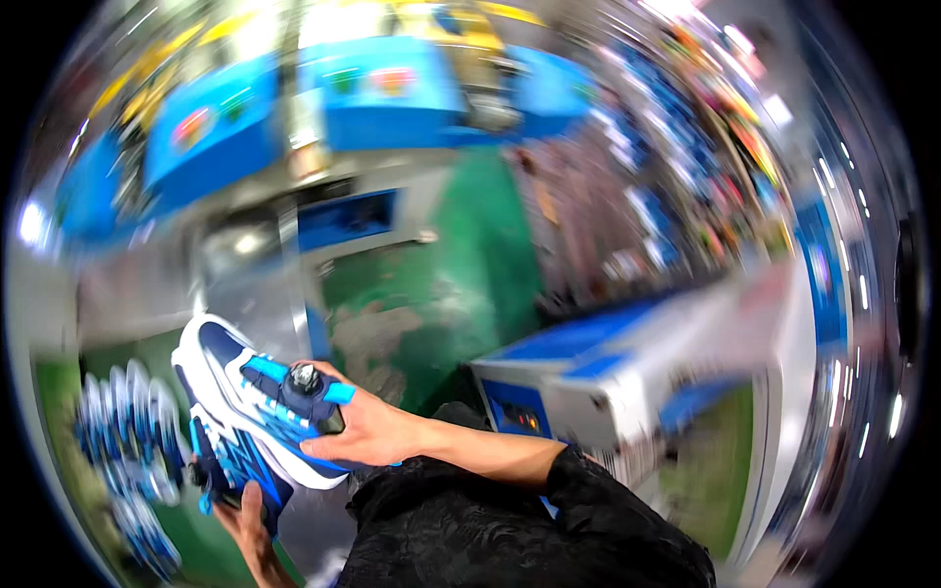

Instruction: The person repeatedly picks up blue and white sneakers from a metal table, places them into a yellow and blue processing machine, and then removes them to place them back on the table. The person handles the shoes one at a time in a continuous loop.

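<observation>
Just left of the blue-and-white machine [627,377], low in the view, a pair of blue-and-white shoes is held up. The upper shoe [257,400] is gripped by the right hand [365,431], whose fingers are closed over its dial fastener and blue strap while the thumb is pressed against the white sole edge. The lower shoe [227,465] is held from beneath by the left hand [245,514], fingers curled up around its dark underside; how tightly cannot be told, since most of that hand is hidden.

The step in hand is judged to be a carrying or inspecting of the two shoes together, both lifted clear of any surface. Whatever follows would call for a firm hold on each, as the shoes are pressed one against the other and could slide apart.

The upper shoe's long axis is laid on a slant, running from upper left, away from the machine, down to lower right toward it. Which end is toe and which heel cannot be told through the blur. More blue shoes [127,441] are seen further left.
</observation>
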### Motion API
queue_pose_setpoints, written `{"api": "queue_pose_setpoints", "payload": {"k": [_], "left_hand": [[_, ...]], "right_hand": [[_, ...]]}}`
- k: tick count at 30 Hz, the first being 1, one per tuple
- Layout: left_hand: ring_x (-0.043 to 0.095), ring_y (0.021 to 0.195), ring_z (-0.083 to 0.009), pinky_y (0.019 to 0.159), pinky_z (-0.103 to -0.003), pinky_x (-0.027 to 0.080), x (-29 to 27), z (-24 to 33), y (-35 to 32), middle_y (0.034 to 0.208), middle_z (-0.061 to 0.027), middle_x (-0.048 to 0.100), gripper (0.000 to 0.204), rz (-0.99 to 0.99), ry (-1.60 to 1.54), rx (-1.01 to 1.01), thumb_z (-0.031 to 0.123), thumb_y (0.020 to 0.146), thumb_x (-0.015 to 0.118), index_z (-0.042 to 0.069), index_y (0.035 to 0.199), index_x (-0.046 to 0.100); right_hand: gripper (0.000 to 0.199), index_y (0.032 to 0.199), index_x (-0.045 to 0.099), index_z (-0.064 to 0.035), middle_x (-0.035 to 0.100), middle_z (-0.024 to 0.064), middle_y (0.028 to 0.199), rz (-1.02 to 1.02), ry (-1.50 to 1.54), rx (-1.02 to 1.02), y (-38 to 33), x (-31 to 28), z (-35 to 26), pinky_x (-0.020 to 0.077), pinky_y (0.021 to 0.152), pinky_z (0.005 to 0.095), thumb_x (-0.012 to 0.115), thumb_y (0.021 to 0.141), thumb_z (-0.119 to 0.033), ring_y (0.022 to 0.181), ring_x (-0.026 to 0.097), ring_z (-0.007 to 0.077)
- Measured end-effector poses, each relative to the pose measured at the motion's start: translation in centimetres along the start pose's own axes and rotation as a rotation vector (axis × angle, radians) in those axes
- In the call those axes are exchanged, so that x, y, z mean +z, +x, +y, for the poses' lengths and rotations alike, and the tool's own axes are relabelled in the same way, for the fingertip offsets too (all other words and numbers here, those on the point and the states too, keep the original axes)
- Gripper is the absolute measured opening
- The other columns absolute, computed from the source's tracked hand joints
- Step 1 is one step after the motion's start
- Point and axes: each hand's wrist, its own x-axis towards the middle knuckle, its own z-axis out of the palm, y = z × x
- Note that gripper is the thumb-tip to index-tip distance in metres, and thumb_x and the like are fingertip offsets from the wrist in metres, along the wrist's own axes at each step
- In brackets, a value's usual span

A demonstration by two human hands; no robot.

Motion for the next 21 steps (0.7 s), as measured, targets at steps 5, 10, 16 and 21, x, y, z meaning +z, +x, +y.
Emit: {"api": "queue_pose_setpoints", "payload": {"k": [5,10,16,21], "left_hand": [[0.052,0.117,-0.0259,0.099,-0.038,0.042,19.1,9.2,-1.4,0.131,-0.0123,0.050,0.109,-0.789,-0.007,-0.039,0.032,0.058,0.087,-0.004,0.145,0.031],[0.043,0.128,-0.0198,0.110,-0.036,0.031,32.9,10.2,-14.1,0.139,-0.0086,0.045,0.091,-1.726,-0.049,-0.840,0.007,0.073,0.080,0.004,0.147,0.027],[0.042,0.129,-0.0405,0.110,-0.040,0.034,44.2,7.4,-31.4,0.137,-0.0314,0.041,0.079,-1.963,0.464,0.318,0.013,0.081,0.067,-0.012,0.141,0.023],[0.041,0.131,-0.0400,0.109,-0.040,0.035,45.9,7.7,-32.9,0.142,-0.0251,0.041,0.060,-1.838,0.166,0.497,0.013,0.086,0.066,-0.005,0.137,0.039]], "right_hand": [[0.071,0.139,0.041,-0.0021,0.045,0.0086,0.133,0.779,-0.059,-0.128,-22.8,-9.3,-9.6,0.0331,0.107,0.0349,0.078,0.081,-0.020,0.122,0.042,0.0195],[0.083,0.144,0.038,0.0007,0.057,0.0114,0.123,1.608,-0.036,0.164,-47.0,2.5,-11.9,0.0408,0.102,0.0375,0.077,0.071,-0.004,0.111,0.054,0.0207],[0.071,0.143,0.030,0.0049,0.046,0.0204,0.134,2.593,-0.582,0.584,-55.1,3.3,-2.7,0.0290,0.109,0.0363,0.067,0.084,-0.008,0.124,0.044,0.0278],[0.045,0.134,0.040,0.0065,0.053,0.0196,0.128,2.616,-1.080,0.227,-53.9,-2.5,-6.3,0.0395,0.104,0.0370,0.054,0.092,0.000,0.116,0.054,0.0288]]}}
